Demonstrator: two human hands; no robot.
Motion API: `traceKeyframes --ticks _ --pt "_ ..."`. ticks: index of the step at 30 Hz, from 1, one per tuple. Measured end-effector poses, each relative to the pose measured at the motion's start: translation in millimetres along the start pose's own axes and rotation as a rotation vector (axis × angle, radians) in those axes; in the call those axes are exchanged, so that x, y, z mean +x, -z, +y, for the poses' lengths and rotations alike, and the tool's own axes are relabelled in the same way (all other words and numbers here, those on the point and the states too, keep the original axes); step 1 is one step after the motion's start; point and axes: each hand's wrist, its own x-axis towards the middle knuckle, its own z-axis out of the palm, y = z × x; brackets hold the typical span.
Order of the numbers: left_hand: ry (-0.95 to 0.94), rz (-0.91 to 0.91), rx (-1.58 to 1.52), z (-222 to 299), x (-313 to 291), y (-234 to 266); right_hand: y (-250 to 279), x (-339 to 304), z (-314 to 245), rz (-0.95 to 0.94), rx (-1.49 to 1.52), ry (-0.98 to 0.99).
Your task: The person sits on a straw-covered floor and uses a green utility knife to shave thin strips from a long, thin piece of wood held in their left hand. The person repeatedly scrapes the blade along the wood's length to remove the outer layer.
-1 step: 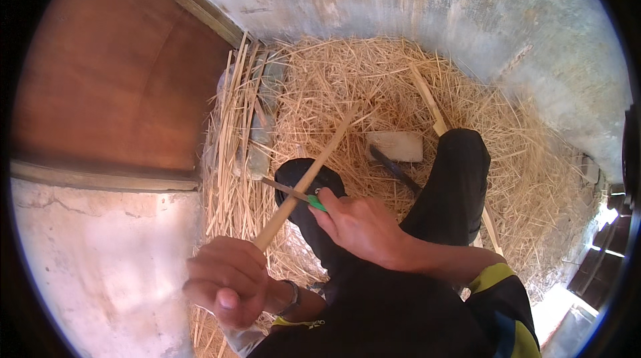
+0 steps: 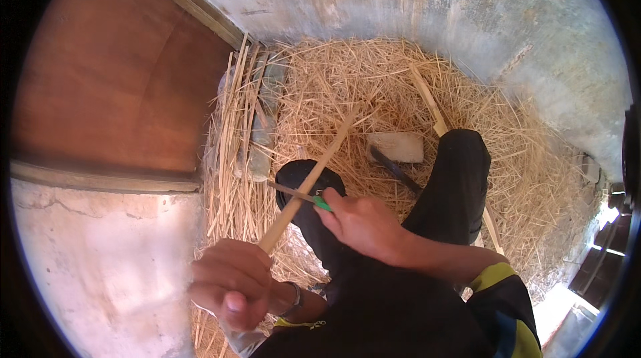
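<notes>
My left hand point(image 2: 234, 282) is closed around the near end of a long, flat, pale strip of wood or bamboo point(image 2: 328, 154). The strip slants away to the upper right and passes over my left knee. In my right hand point(image 2: 366, 226) is a knife point(image 2: 292, 192) with a green handle, gripped close to the blade. Its narrow blade lies across the strip just above the knee and points left. My fingers hide most of the handle.
Pale shavings point(image 2: 360, 67) cover the floor. A whitish block point(image 2: 400, 147) with a dark blade-like tool point(image 2: 395, 169) against it lies between my knees. Another long strip point(image 2: 427, 99) runs by my right knee. Thin strips point(image 2: 230, 131) are heaped at left, near a brown panel point(image 2: 113, 77).
My left hand has shifted slightly to the right with the strip. The knife and my right hand have also moved a little to the right. Both grips stay the same.
</notes>
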Motion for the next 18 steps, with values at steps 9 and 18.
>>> traceKeyframes --ticks 9,18 --pt "-0.07 0.071 0.033 6 0 11 -40 7 135 -0.004 -0.267 -0.007" --pt "0.067 0.375 -0.016 3 -5 -26 21 -10 -18 -0.044 0.316 -0.033"
